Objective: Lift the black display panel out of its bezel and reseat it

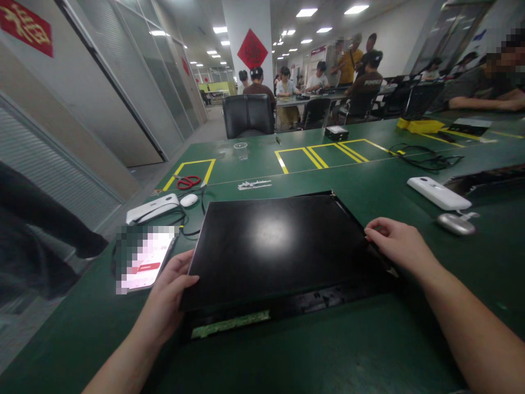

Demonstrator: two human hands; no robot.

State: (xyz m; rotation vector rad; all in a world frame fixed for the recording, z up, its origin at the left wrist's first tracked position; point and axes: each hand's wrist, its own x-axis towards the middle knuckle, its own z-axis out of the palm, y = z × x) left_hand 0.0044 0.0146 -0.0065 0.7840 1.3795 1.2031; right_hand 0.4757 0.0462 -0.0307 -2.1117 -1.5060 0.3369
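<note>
A black display panel [266, 241] lies in front of me, glossy, with a lamp's reflection at its middle. It sits over a black frame [342, 205], whose right side and front edge show past the panel. A narrow green circuit board [229, 324] runs along the front left. My left hand [172, 282] grips the panel's left edge, thumb on top and fingers beneath. At the right edge, my right hand [388, 238] pinches the frame's side strip between thumb and fingers; the exact grip point is partly hidden.
Left of the panel lie a lit phone [150, 260], a white device [152, 209], a white mouse [189, 200] and red scissors [188, 182]. A clear cup [241, 151] stands farther back. To the right are another white device [438, 193] and a silver mouse [456, 224]. People sit beyond.
</note>
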